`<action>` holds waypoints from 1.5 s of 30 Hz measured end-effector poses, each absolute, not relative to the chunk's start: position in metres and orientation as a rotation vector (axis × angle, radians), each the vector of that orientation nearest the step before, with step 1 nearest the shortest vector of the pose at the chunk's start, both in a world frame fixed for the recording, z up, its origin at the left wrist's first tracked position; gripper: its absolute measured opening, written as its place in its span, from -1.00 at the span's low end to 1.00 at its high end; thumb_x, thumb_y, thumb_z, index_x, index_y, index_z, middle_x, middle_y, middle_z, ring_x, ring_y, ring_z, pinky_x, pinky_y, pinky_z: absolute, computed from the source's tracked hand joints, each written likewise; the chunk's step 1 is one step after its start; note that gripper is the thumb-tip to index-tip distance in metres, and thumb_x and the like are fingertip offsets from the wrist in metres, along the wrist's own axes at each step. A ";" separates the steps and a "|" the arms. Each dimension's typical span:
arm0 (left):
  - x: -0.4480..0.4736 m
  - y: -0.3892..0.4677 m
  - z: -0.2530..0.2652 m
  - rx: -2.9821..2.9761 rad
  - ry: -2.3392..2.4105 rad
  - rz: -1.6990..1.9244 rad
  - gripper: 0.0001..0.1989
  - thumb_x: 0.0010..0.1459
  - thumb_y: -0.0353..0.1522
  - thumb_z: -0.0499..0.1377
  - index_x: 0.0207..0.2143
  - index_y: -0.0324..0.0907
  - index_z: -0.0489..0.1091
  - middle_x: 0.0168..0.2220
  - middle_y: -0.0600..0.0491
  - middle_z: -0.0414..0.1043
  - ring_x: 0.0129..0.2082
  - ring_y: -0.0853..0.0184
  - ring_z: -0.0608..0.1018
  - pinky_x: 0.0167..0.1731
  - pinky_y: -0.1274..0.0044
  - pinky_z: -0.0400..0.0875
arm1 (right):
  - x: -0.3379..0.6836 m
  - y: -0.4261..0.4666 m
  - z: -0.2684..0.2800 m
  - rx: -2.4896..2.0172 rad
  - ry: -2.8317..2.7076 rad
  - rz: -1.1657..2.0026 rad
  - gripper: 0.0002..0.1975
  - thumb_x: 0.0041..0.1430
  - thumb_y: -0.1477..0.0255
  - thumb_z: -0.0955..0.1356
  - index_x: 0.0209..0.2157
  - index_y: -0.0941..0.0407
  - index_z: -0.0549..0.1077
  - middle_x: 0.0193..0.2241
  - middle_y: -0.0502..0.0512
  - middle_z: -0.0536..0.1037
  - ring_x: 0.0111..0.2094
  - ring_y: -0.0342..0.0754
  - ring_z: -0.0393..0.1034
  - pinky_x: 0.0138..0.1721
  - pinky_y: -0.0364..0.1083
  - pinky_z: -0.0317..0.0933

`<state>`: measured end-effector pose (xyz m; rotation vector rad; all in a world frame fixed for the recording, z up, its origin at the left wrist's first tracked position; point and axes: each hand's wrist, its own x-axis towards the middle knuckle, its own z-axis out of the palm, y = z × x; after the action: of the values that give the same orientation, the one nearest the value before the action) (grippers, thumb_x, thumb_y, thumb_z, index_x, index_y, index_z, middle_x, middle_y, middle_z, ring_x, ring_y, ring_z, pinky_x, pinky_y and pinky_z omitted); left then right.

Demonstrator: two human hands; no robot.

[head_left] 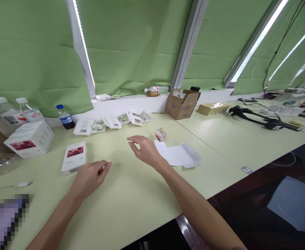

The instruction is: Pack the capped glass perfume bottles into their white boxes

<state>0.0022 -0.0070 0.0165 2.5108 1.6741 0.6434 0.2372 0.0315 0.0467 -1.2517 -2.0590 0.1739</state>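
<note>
Above the pale table (131,201), my left hand (88,177) is curled, thumb and forefinger almost meeting; I see nothing between them but cannot tell whether they quite close. My right hand (145,149), a little farther off, has thumb and forefinger slightly parted, with nothing visible in the gap. Just left of my left hand lies a white box (74,156) with a red picture on it; the hand overlaps its near right corner in my view, so I can't say whether they touch, and a careless sideways push might skew it. Just past my right knuckles, on the far side, sits a glass bottle (160,134) with a gold top, beside an unfolded white sheet (180,154). That bottle worries me most: it looks rounded and tilted, so a backhand knock could set it rolling. My right wrist is close to the sheet's left edge and could drag it into the glass. Farther off runs a row of opened white cartons (112,122), with a dark drink bottle (66,118) to their left, which a wide reach might topple. A stack of white boxes (30,139) stands at far left, a brown carton (179,106) at far right.
</note>
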 end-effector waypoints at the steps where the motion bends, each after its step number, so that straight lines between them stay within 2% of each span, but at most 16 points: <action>1: 0.004 -0.009 0.015 2.530 1.648 0.612 -0.61 0.26 -0.16 -0.09 -0.54 -0.14 0.28 -0.65 0.15 0.25 -0.65 0.41 0.25 -0.55 0.53 0.05 | 0.246 0.026 0.049 -1.316 -2.036 0.144 -0.69 0.24 0.40 0.22 -0.03 0.06 0.44 -0.06 0.08 0.52 -0.07 -0.01 0.41 -0.09 -0.04 0.26; 5: 0.009 -0.012 0.013 2.545 1.573 0.572 -0.59 0.28 -0.18 -0.14 -0.54 -0.14 0.27 -0.65 0.14 0.25 -0.66 0.41 0.24 -0.56 0.54 0.00 | 0.300 -0.004 0.036 -1.599 -1.872 0.011 -0.68 0.23 0.31 0.21 -0.06 0.06 0.46 -0.08 0.10 0.53 -0.03 0.06 0.38 -0.03 0.01 0.22; 8: 0.010 -0.011 0.015 2.540 1.552 0.597 -0.59 0.28 -0.19 -0.15 -0.54 -0.14 0.27 -0.62 0.12 0.30 -0.64 0.40 0.26 -0.55 0.54 0.00 | 0.346 -0.024 0.011 -1.883 -1.698 -0.086 -0.65 0.22 0.31 0.20 -0.07 0.10 0.47 -0.08 0.16 0.52 -0.06 0.13 0.39 -0.11 0.05 0.24; 12: 0.009 -0.011 0.015 2.555 1.548 0.592 -0.58 0.28 -0.20 -0.15 -0.56 -0.13 0.27 -0.64 0.11 0.28 -0.64 0.39 0.26 -0.56 0.53 -0.03 | 0.371 -0.040 -0.009 -2.064 -1.860 0.057 -0.66 0.22 0.36 0.18 -0.08 0.11 0.47 0.05 0.23 0.41 0.09 0.16 0.26 -0.10 0.02 0.20; 17: 0.010 -0.011 0.013 2.582 1.548 0.583 -0.58 0.27 -0.20 -0.15 -0.57 -0.13 0.28 -0.65 0.10 0.26 -0.65 0.39 0.27 -0.57 0.52 -0.05 | 0.328 -0.052 -0.001 -1.951 -2.025 0.038 -0.69 0.29 0.39 0.12 -0.14 0.03 0.45 0.01 0.15 0.43 0.13 0.10 0.20 -0.10 -0.03 0.17; 21: 0.009 -0.011 0.014 2.571 1.584 0.587 -0.58 0.28 -0.18 -0.15 -0.53 -0.13 0.30 -0.63 0.11 0.29 -0.65 0.39 0.28 -0.57 0.53 -0.02 | 0.280 -0.049 0.010 -1.833 -2.213 0.002 -0.72 0.31 0.41 0.12 -0.21 0.06 0.43 -0.12 0.15 0.48 -0.05 0.07 0.35 -0.16 -0.04 0.17; 28: 0.003 -0.008 0.015 2.501 1.728 0.681 -0.59 0.26 -0.16 -0.12 -0.44 -0.13 0.39 -0.57 0.09 0.40 -0.59 0.38 0.36 -0.54 0.54 0.02 | 0.220 -0.025 0.017 -1.603 -2.507 -0.004 -0.77 0.28 0.38 0.16 -0.22 0.13 0.40 -0.22 0.20 0.46 -0.19 0.07 0.37 -0.26 -0.05 0.18; 35: 0.002 -0.006 0.017 2.422 1.849 0.713 -0.59 0.25 -0.15 -0.12 -0.47 -0.13 0.38 -0.52 0.07 0.46 -0.58 0.36 0.40 -0.55 0.55 0.01 | 0.197 -0.016 0.008 -1.511 -2.540 -0.063 -0.70 0.29 0.40 0.13 -0.07 0.17 0.37 -0.17 0.28 0.43 -0.13 0.11 0.34 -0.20 -0.01 0.18; 39: 0.003 -0.007 0.017 2.425 1.829 0.702 -0.60 0.26 -0.16 -0.12 -0.47 -0.12 0.37 -0.53 0.07 0.45 -0.57 0.35 0.40 -0.55 0.55 0.01 | 0.200 -0.014 0.016 -1.488 -2.511 0.014 -0.72 0.29 0.39 0.14 -0.14 0.13 0.41 -0.19 0.22 0.46 -0.15 0.08 0.35 -0.16 0.00 0.17; 42: 0.004 -0.007 0.018 2.405 1.850 0.706 -0.60 0.26 -0.17 -0.12 -0.49 -0.13 0.36 -0.52 0.06 0.45 -0.56 0.34 0.41 -0.54 0.55 0.01 | 0.208 -0.002 0.032 -1.453 -2.405 0.030 -0.70 0.29 0.36 0.15 -0.09 0.11 0.42 -0.13 0.23 0.47 -0.08 0.08 0.33 -0.07 0.01 0.12; 45: 0.004 -0.006 0.018 2.363 1.861 0.719 -0.62 0.25 -0.17 -0.12 -0.44 -0.12 0.38 -0.48 0.06 0.46 -0.51 0.33 0.43 -0.53 0.55 0.03 | 0.221 0.020 0.048 -1.578 -2.287 0.043 -0.69 0.29 0.33 0.16 -0.08 0.11 0.44 -0.18 0.24 0.51 -0.08 0.10 0.34 -0.12 -0.01 0.14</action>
<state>0.0035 -0.0061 0.0182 2.3634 1.8614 0.7189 0.2212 0.0202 0.0478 -1.5783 -2.2871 0.0433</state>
